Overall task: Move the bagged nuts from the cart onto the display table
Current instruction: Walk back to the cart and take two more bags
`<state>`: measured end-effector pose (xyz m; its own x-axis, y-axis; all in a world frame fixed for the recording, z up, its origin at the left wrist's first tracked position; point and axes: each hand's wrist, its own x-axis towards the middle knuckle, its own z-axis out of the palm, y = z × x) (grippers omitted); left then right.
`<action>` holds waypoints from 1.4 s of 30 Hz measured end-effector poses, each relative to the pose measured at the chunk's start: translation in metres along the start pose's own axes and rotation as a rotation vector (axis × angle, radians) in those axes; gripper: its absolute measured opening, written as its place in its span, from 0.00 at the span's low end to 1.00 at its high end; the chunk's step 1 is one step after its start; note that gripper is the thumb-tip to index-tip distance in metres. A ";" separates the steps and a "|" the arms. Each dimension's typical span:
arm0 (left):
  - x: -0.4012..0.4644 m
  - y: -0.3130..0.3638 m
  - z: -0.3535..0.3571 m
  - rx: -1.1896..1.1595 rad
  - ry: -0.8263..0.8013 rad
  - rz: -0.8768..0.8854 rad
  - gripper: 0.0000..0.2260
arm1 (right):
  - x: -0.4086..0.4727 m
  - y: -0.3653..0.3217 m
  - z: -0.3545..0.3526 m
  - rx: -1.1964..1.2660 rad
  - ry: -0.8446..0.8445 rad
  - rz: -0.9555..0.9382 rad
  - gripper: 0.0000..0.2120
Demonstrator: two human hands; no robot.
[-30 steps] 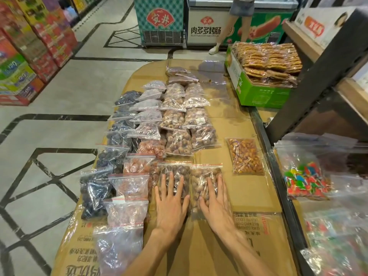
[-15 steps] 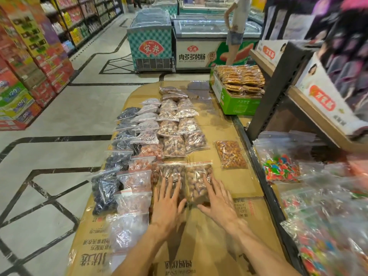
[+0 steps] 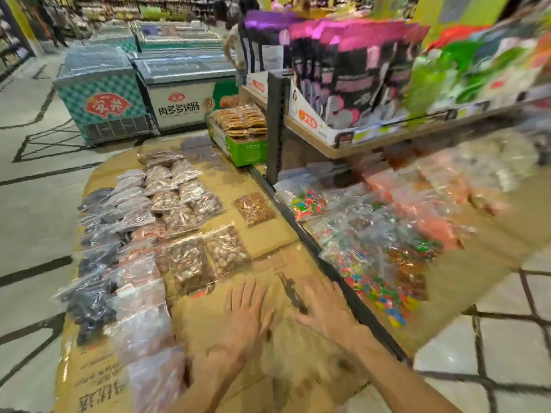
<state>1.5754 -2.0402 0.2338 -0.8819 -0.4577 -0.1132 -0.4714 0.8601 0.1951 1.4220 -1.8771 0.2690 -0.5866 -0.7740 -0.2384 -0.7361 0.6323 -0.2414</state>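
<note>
Along the left edge of the cardboard-covered display table [image 3: 208, 332] runs a column of clear zip bags of dark, almost black dried fruit [image 3: 92, 296], and beside it a column of clear bags with pale pinkish contents [image 3: 137, 293]. Next come the rows of clear bags of brown nuts [image 3: 176, 201], lying flat and overlapping toward the far end, with the two nearest nut bags [image 3: 205, 257] side by side on the cardboard. A single clear bag of orange-brown nuts [image 3: 255, 208] lies apart from the rows, nearer the table's right edge.

The left hand [image 3: 246, 320] is spread flat, palm down, fingers wide, holding nothing, just short of the nearest nut bags. The right hand [image 3: 323, 311] is likewise splayed and empty, close to the black metal rail [image 3: 337, 275] at the table's edge.

Past the rail, blurred clear bags of multicoloured candy [image 3: 369, 281] lie heaped under a wooden shelf [image 3: 357, 149]. At the far end sits a green carton of stacked brown biscuits [image 3: 241, 126].
</note>
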 end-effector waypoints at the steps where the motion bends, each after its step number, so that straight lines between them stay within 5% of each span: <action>1: -0.002 0.016 0.002 0.024 0.006 0.046 0.39 | -0.016 0.011 -0.003 -0.028 -0.029 0.063 0.48; 20: -0.007 0.468 0.088 0.152 -0.201 0.637 0.33 | -0.331 0.365 -0.004 0.139 0.183 0.718 0.44; 25: -0.017 0.604 0.110 0.118 -0.275 0.751 0.47 | -0.410 0.460 -0.012 0.188 0.205 0.874 0.51; 28: -0.019 0.672 0.117 0.088 -0.329 0.853 0.39 | -0.449 0.510 -0.019 0.207 0.212 0.955 0.45; 37: 0.047 0.845 0.186 0.060 -0.263 1.049 0.29 | -0.491 0.662 -0.030 0.242 0.206 1.134 0.44; 42: 0.125 0.966 0.214 0.060 -0.261 1.140 0.37 | -0.487 0.779 -0.051 0.269 0.228 1.243 0.48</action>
<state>1.0117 -1.2187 0.1999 -0.7624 0.6393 -0.1002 0.5983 0.7554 0.2671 1.1168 -1.0091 0.2454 -0.8887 0.3636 -0.2794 0.4168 0.8945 -0.1618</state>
